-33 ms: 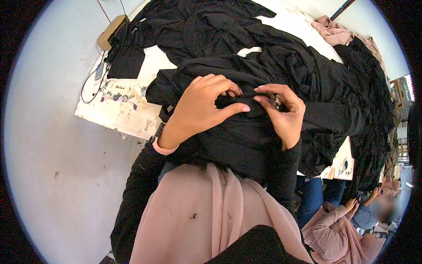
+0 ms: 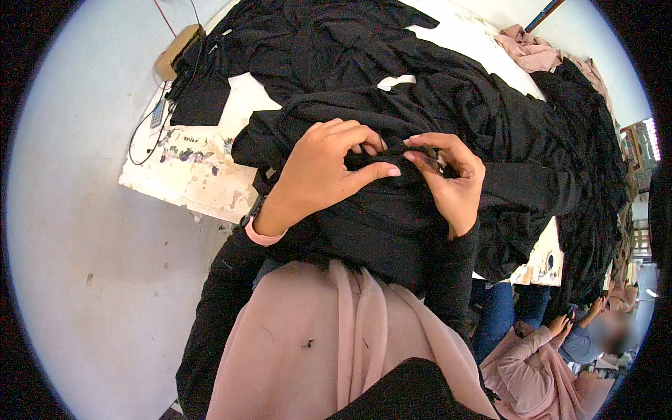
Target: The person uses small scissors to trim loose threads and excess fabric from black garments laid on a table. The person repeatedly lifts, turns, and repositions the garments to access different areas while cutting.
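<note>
Black fabric (image 2: 378, 238) lies in loose folds before me and spreads over the table. My left hand (image 2: 318, 168) has its fingertips curled onto a raised fold of it, the thumb stretched out alongside. A pink band and a dark strap circle that wrist. Close by on the right, my right hand (image 2: 451, 171) pinches the same fold between thumb and forefinger. Something small and dark shows inside the curl of the right fingers, too unclear to name. The fingertips of both hands are a short way apart, and the cloth between them is dark and hard to make out.
The worn white table (image 2: 203, 175) ends at the left, near a tan box (image 2: 178, 52) with cables and a grey calculator-like thing (image 2: 157, 113). Pink cloth (image 2: 528, 49) lies at the far right. Another person (image 2: 532, 371) in pink sits at the lower right.
</note>
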A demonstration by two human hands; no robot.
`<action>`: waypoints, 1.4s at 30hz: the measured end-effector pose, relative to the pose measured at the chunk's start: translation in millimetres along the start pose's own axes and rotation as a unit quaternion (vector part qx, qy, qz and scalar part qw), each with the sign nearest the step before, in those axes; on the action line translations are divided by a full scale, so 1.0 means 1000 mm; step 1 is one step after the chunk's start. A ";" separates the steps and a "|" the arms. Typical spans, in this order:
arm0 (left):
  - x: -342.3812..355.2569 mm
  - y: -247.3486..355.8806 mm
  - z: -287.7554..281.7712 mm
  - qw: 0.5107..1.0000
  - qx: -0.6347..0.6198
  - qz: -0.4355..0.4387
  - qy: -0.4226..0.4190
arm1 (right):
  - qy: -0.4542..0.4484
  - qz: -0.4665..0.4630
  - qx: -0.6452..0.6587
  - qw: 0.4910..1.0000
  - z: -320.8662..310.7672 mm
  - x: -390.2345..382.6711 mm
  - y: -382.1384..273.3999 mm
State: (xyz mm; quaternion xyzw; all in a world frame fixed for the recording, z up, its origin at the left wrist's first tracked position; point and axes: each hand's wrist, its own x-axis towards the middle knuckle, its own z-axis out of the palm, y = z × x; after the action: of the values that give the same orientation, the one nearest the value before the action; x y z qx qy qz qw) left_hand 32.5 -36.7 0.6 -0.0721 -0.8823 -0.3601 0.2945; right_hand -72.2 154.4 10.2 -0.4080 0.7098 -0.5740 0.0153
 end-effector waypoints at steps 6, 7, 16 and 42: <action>0.004 -0.005 0.004 0.952 -0.239 -0.194 -0.014 | 0.061 -0.016 -0.078 0.995 0.004 0.006 -0.007; 0.003 -0.005 0.002 0.941 -0.252 -0.222 -0.036 | 0.091 -0.043 -0.124 0.987 0.005 0.007 -0.012; -0.004 0.002 -0.004 0.954 -0.221 -0.196 0.054 | 0.059 -0.068 -0.309 0.947 0.021 -0.014 -0.061; -0.078 -0.064 -0.137 0.921 0.104 -0.376 -0.004 | 0.171 0.158 -0.090 0.968 -0.018 -0.010 0.029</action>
State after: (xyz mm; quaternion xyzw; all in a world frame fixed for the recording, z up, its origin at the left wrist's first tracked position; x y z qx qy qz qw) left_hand 138.3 -169.8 -4.8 0.2939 -0.8782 -0.3506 0.1397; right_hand -90.0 174.9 -12.2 -0.1859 0.8062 -0.5593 -0.0524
